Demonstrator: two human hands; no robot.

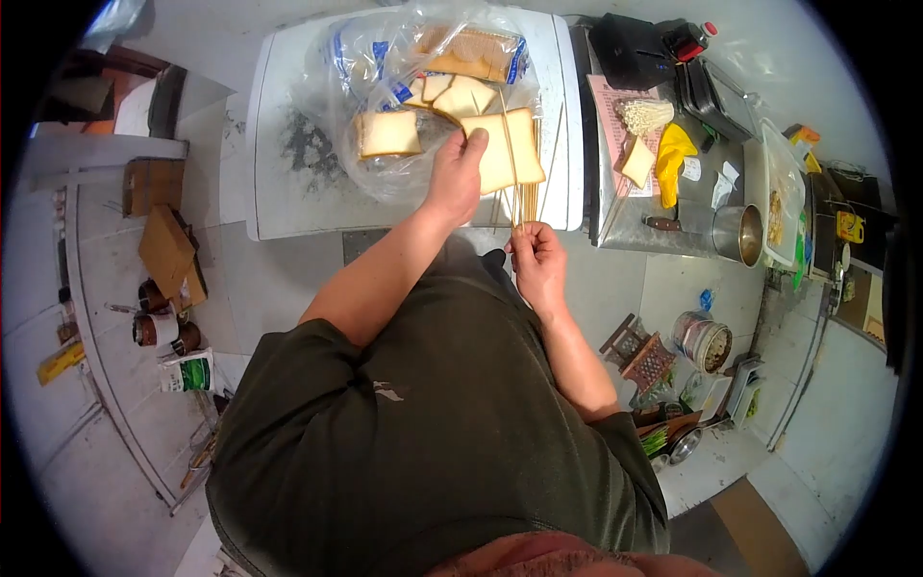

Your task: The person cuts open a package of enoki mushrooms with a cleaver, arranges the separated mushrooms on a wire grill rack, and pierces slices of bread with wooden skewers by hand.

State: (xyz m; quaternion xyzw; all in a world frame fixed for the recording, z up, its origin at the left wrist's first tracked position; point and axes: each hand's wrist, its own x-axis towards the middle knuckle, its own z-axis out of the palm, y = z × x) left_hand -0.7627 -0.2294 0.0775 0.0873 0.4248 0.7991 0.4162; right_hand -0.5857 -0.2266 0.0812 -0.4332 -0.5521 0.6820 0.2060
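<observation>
My left hand grips a slice of white bread by its left edge, thumb on top. Low at the slice's near edge, my right hand is closed around thin wooden skewers. One skewer runs along the slice's face; I cannot tell whether it pierces the bread. More loose skewers lie on the white table to the right. Beyond my left hand, a clear plastic bag holds part of a loaf and several loose slices. Another bread slice lies left of my hand.
A metal counter stands to the right, bearing a skewered bread slice, a bundle of white sticks, a yellow cloth or bag and a metal pot. Cardboard boxes sit at left. A bucket is on the floor at right.
</observation>
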